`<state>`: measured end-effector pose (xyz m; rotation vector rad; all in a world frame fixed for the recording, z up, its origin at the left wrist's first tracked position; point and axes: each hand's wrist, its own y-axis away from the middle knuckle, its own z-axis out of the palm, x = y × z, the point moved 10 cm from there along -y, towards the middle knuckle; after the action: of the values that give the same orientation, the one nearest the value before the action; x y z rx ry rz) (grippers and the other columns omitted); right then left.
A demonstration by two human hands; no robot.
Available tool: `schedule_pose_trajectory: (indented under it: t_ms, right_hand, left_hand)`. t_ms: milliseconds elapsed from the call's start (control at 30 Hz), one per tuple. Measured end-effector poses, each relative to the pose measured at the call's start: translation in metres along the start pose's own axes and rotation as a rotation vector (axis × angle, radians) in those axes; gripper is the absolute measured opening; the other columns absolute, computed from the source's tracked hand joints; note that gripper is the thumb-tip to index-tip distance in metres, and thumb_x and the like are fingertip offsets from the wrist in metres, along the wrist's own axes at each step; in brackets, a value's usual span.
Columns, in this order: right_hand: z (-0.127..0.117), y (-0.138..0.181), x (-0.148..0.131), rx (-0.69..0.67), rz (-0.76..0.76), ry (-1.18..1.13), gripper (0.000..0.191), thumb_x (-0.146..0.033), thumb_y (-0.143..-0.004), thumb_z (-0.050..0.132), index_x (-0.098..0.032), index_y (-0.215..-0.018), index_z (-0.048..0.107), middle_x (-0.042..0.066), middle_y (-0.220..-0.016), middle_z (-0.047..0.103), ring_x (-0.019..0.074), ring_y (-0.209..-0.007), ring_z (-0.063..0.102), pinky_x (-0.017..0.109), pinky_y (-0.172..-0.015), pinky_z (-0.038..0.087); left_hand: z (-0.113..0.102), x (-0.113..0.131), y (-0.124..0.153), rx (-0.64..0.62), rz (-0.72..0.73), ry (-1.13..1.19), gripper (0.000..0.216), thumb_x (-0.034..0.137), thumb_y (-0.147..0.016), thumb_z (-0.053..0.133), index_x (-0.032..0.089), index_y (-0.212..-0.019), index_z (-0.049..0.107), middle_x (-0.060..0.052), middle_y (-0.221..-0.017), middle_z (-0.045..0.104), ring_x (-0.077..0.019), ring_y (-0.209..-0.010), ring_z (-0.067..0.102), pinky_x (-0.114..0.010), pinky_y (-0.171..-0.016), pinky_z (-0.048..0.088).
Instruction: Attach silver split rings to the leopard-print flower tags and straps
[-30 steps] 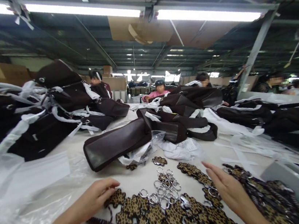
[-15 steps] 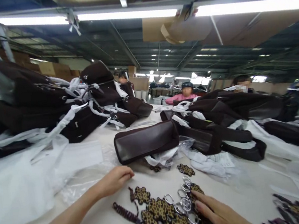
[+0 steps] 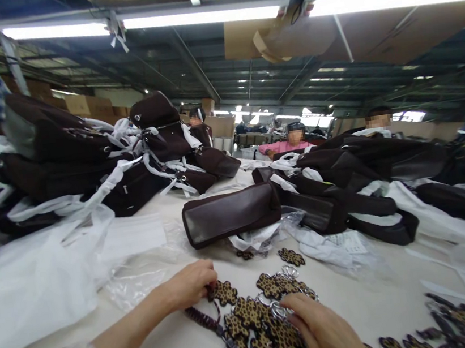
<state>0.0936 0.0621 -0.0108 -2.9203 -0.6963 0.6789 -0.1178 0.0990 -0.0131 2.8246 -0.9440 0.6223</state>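
Note:
A pile of leopard-print flower charms [image 3: 260, 321] with metal key rings [image 3: 289, 271] lies on the pale table in front of me. My left hand [image 3: 191, 284] rests at the pile's left edge, fingers curled onto one leopard charm [image 3: 225, 292]. My right hand [image 3: 322, 330] lies on top of the pile, fingers bent over a ring; what it grips is hidden. A dark braided cord [image 3: 202, 318] with a metal clasp lies between my hands.
A dark brown bag [image 3: 231, 214] lies just beyond the charms, on crumpled clear plastic. More brown bags with white wrapping are heaped at left [image 3: 68, 161] and right [image 3: 345, 182]. More leopard charms [image 3: 454, 327] lie at lower right. Several other people sit at the table's far side.
The view swung left and then steadied. My left hand moved back onto the charm at the pile's edge. My right hand slid left onto the pile and curled its fingers.

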Motion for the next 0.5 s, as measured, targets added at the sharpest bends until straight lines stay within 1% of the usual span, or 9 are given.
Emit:
schedule_pose_trajectory:
  t_ms: [33, 100, 200, 267, 300, 367, 433, 467, 500]
  right_hand:
    - [0.006, -0.005, 0.000, 0.002, 0.014, 0.026, 0.032, -0.017, -0.090, 0.048, -0.029, -0.111, 0.068, 0.006, -0.110, 0.075, 0.0259, -0.095, 0.071, 0.032, -0.080, 0.053]
    - [0.016, -0.014, 0.002, 0.001, 0.055, 0.050, 0.036, -0.012, -0.083, 0.054, -0.028, -0.112, 0.070, 0.008, -0.106, 0.075, 0.0282, -0.092, 0.072, 0.034, -0.076, 0.053]
    - [0.017, -0.023, 0.001, 0.023, 0.085, 0.020, 0.026, -0.008, -0.079, 0.057, -0.025, -0.087, 0.075, 0.007, -0.089, 0.076, 0.0286, -0.083, 0.072, 0.035, -0.072, 0.052]
    - [0.010, -0.024, 0.000, 0.051, 0.093, -0.027, 0.020, -0.012, -0.083, 0.057, -0.024, -0.080, 0.072, 0.004, -0.083, 0.077, 0.0256, -0.080, 0.072, 0.033, -0.073, 0.052]
    - [0.005, -0.022, 0.002, 0.068, 0.117, -0.110, 0.016, -0.016, -0.085, 0.058, -0.024, -0.081, 0.070, 0.002, -0.078, 0.076, 0.0237, -0.076, 0.071, 0.031, -0.070, 0.052]
    - [-0.005, -0.015, 0.010, 0.113, 0.208, -0.424, 0.008, -0.027, -0.085, 0.062, -0.023, -0.080, 0.067, -0.001, -0.066, 0.072, 0.0204, -0.065, 0.069, 0.026, -0.055, 0.051]
    - [-0.013, -0.005, 0.019, 0.179, 0.310, -0.816, 0.019, -0.038, -0.077, 0.072, -0.021, -0.075, 0.065, -0.003, -0.057, 0.065, 0.0181, -0.055, 0.065, 0.021, -0.041, 0.045]
    - [-0.017, 0.000, 0.022, 0.219, 0.344, -0.972, 0.027, -0.043, -0.072, 0.078, -0.020, -0.072, 0.064, -0.003, -0.055, 0.064, 0.0175, -0.054, 0.065, 0.020, -0.038, 0.044]
    - [-0.022, 0.005, 0.023, 0.260, 0.361, -1.068, 0.034, -0.047, -0.066, 0.083, -0.019, -0.071, 0.063, -0.003, -0.055, 0.064, 0.0168, -0.053, 0.065, 0.019, -0.037, 0.044]
  left_hand:
    - [-0.001, -0.003, -0.001, 0.011, -0.017, -0.007, 0.022, 0.003, -0.069, 0.054, 0.019, -0.081, 0.064, -0.005, -0.094, 0.060, -0.0205, -0.090, 0.056, -0.029, -0.083, 0.044]
    - [-0.005, -0.005, -0.002, 0.030, -0.039, -0.006, 0.016, 0.006, -0.072, 0.055, 0.018, -0.080, 0.063, -0.006, -0.089, 0.061, -0.0203, -0.085, 0.055, -0.030, -0.080, 0.043]
    - [-0.022, 0.004, -0.002, 0.076, -0.031, 0.045, 0.016, 0.010, -0.077, 0.053, 0.019, -0.084, 0.065, -0.003, -0.085, 0.062, -0.0178, -0.082, 0.056, -0.028, -0.078, 0.043]
    - [-0.034, 0.015, -0.003, 0.125, -0.021, 0.269, 0.013, 0.016, -0.079, 0.057, 0.019, -0.085, 0.068, -0.002, -0.086, 0.063, -0.0160, -0.082, 0.057, -0.026, -0.077, 0.044]
    - [-0.038, 0.018, -0.005, 0.141, -0.036, 0.446, 0.013, 0.020, -0.077, 0.060, 0.019, -0.086, 0.069, -0.002, -0.085, 0.063, -0.0151, -0.079, 0.057, -0.025, -0.073, 0.044]
    - [-0.035, 0.025, -0.012, 0.128, -0.100, 0.820, 0.017, 0.026, -0.072, 0.066, 0.016, -0.086, 0.070, -0.001, -0.077, 0.062, -0.0133, -0.069, 0.055, -0.024, -0.064, 0.043]
    - [-0.027, 0.036, -0.022, 0.093, -0.143, 1.038, 0.021, 0.029, -0.067, 0.071, 0.015, -0.083, 0.069, 0.001, -0.067, 0.061, -0.0113, -0.060, 0.052, -0.023, -0.058, 0.040]
    - [-0.024, 0.046, -0.028, 0.086, -0.127, 1.081, 0.020, 0.029, -0.066, 0.073, 0.014, -0.079, 0.069, 0.002, -0.065, 0.060, -0.0108, -0.060, 0.051, -0.023, -0.058, 0.039]
    - [-0.023, 0.057, -0.035, 0.091, -0.084, 1.094, 0.019, 0.029, -0.065, 0.075, 0.014, -0.075, 0.068, 0.002, -0.066, 0.060, -0.0107, -0.062, 0.052, -0.023, -0.059, 0.039]
